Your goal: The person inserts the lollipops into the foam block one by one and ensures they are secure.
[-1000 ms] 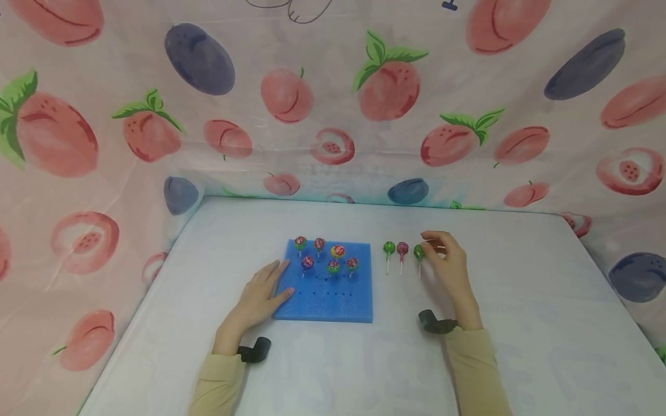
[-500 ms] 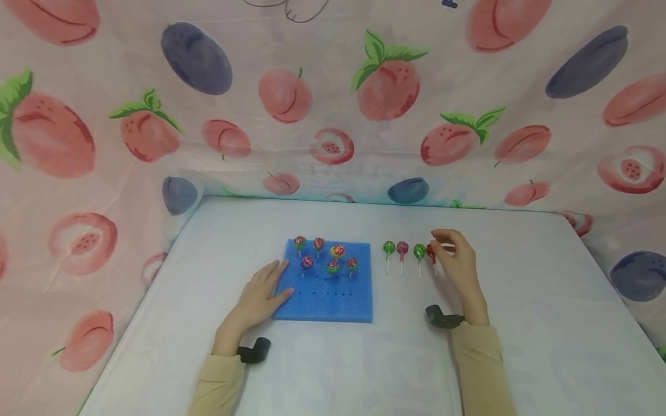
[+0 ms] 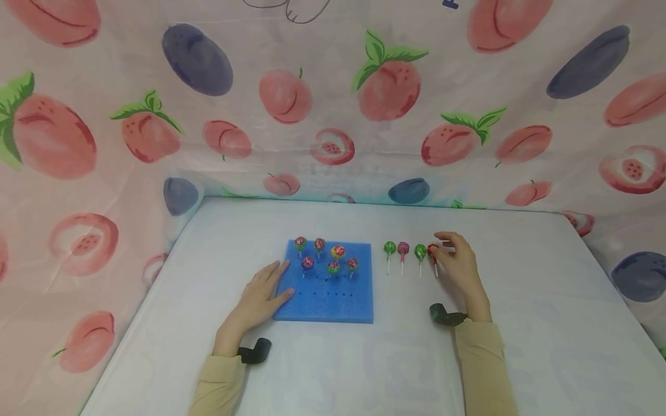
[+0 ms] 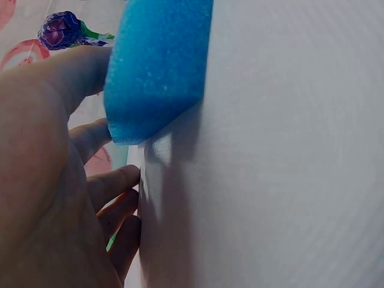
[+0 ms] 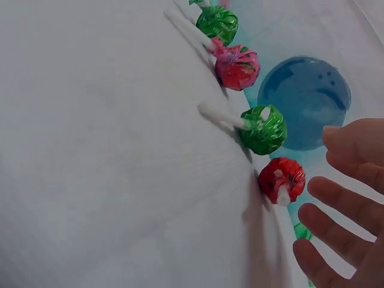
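My left hand (image 3: 260, 294) rests against the left edge of a blue foam block (image 3: 322, 309), its fingers spread along the side. Several lollipops stand upright in the block's far half, among them a yellow-and-red one (image 3: 338, 251) and a purple one (image 4: 60, 30). My right hand (image 3: 460, 268) is at a red lollipop (image 5: 282, 180), the last on the right in a row lying on the table. In the right wrist view its fingers are loosely extended beside the red wrapper, gripping nothing. Left of it lie a green lollipop (image 3: 420, 252), a pink one (image 3: 403, 248) and another green one (image 3: 389, 248).
Rows of small holes (image 3: 335, 294) mark the block's near half. A white cover lies over the table (image 3: 406, 370). Behind it hangs a fruit-patterned cloth (image 3: 333, 179). Each wrist wears a black camera mount (image 3: 255, 351).
My right hand has shifted right, from the green lollipop to the red one, which has come into view from behind it. The left hand has kept its place on the block.
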